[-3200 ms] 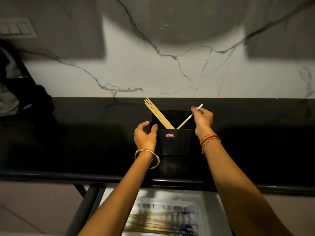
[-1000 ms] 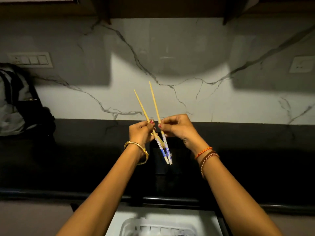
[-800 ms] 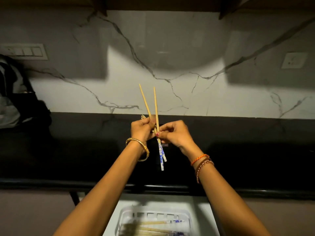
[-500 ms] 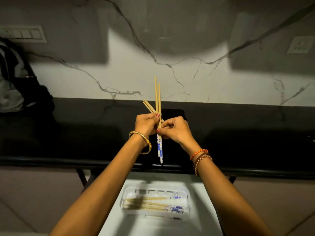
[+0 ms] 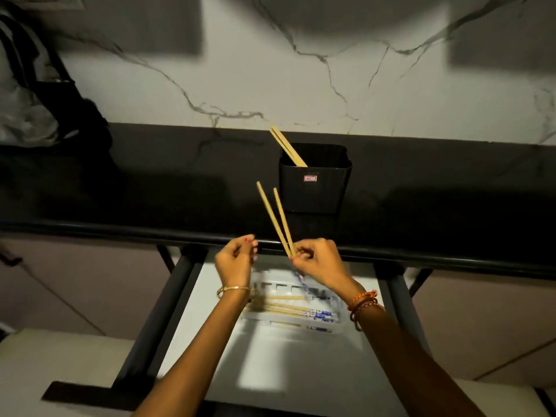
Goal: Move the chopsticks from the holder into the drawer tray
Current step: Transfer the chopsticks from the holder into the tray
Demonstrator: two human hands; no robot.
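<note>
Head view, frame centre: right hand (image 5: 316, 260) pinching pair of pale wooden chopsticks (image 5: 275, 218), bare ends tilted up-left, patterned ends blurred below fingers. Left hand (image 5: 236, 260) just beside, loosely curled, holding nothing. Black square plastic holder (image 5: 314, 188) on black countertop (image 5: 120, 182), upper centre, more chopsticks inside. White slotted drawer tray (image 5: 337, 325) below hands, several chopsticks lying flat.

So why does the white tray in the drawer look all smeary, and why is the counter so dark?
Head view: the tray and the hands blur from motion; the black counter lies in shadow, while light falls brightest on the marble wall; the straight counter edge looks bent by the wide lens.
</note>
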